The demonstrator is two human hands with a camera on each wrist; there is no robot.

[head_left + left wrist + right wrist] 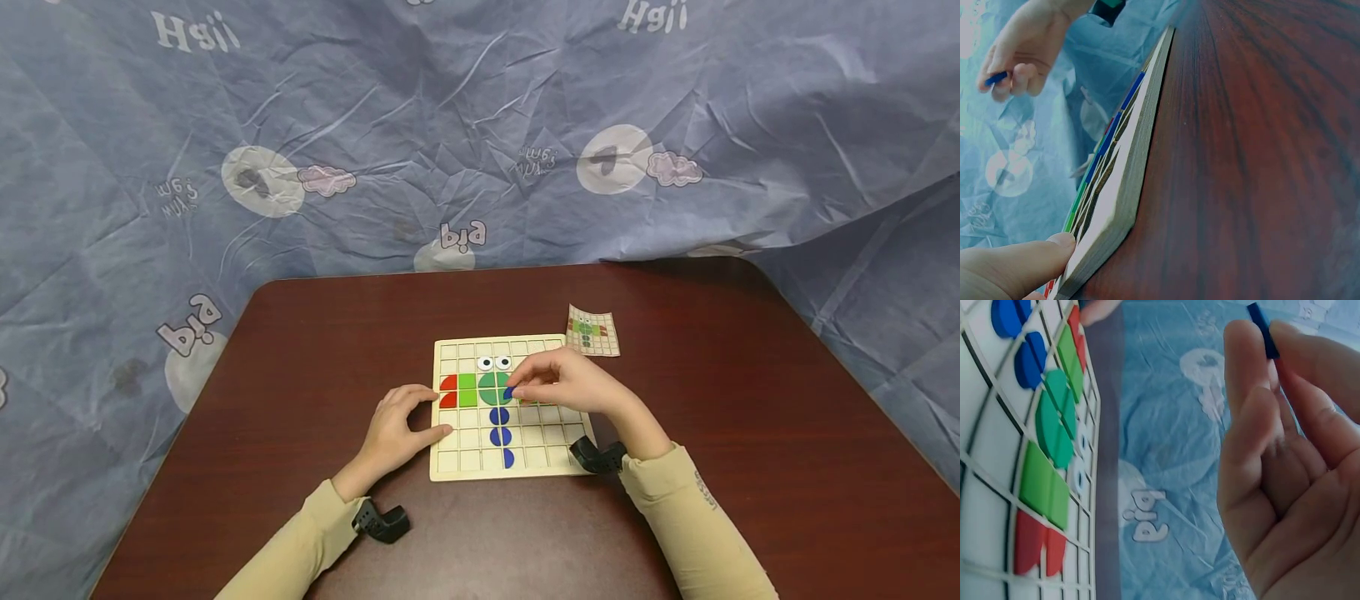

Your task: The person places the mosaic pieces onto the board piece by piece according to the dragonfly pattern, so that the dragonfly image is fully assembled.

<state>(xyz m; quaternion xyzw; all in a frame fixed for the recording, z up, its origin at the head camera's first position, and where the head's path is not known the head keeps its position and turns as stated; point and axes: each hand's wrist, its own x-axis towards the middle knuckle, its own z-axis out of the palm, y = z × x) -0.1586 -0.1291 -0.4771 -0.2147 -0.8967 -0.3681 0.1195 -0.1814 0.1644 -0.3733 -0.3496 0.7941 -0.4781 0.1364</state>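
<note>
Between thumb and fingertips, my right hand [573, 379] pinches a small blue half-circle tile [1264, 331], held above the board and seen edge-on in the right wrist view. My left hand [395, 427] rests at the left side of the pale gridded wooden board [465, 462], its thumb on the rim and its fingers fairly straight. Red rounded tiles [447, 392], light green square tiles [467, 390], a green circle of tiles [487, 389] and two eye tiles [494, 363] lie in the grid. Below them runs a column of blue half-circle tiles [499, 416]; its lowest row holds one half.
A printed pattern card [600, 335] lies past the board's far right corner, showing a similar figure. The dark reddish table [337, 333] extends around the board. Behind it hangs a creased blue-grey cloth [420, 142]. Black cameras [381, 521] sit on both wrists.
</note>
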